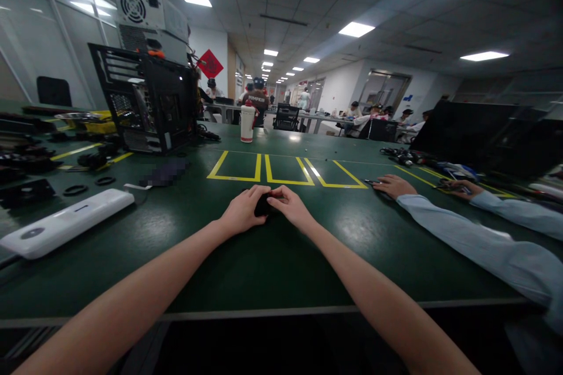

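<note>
A: Where are the two bare hands?

B: Together over the green bench [272,272], about midway between its left and right sides, back from the near edge.

A: And what are they holding?

B: A small black object [263,205]. The left hand [243,210] curls around its left side, and the right hand [291,205] has its fingers narrowed against its upper right. It's mostly covered and a bit blurred, so I can't quite tell its shape.

A: What lies just past them?

B: Yellow tape outlines [234,179], three in a row, between the hands and the far edge. A white cup [247,124] stands nearer that edge.

A: Over on the left?

B: A long white box [73,222] slants towards the near left corner, with two black rings [75,190] just beyond it. An open computer case [160,99] stands upright farther back.

A: Anyone beside them?

B: A person in light blue sleeves [466,237] reaches over the right side, one hand [396,186] on a slim tool [372,182].
</note>
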Available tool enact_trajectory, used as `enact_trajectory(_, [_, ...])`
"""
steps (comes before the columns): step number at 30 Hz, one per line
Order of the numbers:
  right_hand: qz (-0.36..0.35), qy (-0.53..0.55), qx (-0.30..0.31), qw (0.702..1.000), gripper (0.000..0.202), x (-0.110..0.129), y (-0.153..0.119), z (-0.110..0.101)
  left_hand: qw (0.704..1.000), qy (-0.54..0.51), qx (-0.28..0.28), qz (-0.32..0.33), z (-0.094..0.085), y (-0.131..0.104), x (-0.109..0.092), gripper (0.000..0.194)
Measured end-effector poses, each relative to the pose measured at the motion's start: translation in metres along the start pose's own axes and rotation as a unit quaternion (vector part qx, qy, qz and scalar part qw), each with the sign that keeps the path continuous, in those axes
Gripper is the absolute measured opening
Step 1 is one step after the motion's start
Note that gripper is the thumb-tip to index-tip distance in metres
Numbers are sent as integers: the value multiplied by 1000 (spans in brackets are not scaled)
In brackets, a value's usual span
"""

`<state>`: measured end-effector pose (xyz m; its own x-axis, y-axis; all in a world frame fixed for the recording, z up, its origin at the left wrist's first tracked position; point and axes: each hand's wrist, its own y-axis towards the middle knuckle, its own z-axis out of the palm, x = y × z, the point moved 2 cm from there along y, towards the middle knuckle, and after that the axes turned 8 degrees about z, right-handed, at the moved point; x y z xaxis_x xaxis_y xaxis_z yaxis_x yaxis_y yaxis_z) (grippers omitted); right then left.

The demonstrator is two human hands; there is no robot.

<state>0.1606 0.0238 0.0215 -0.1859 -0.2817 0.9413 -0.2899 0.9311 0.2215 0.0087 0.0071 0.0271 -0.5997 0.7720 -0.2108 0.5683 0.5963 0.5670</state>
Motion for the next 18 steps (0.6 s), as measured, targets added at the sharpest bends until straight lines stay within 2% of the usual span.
enact_trajectory(4, [54, 16, 20, 998, 32, -4, 1, -1, 1000, 4, 0, 3, 0, 0, 0, 61])
enact_trajectory(11, [19, 39, 46, 998, 36, -3, -1, 1, 1000, 1, -4, 7, 2, 0, 2, 62])
enact_trajectory(15, [-3, 32, 15, 999, 23, -4, 0, 2, 1000, -4, -4, 5, 3, 0, 3, 62])
enact_trajectory(18, [15, 13, -3, 1000, 26, -5, 2, 2, 1000, -7, -2, 4, 2, 0, 3, 63])
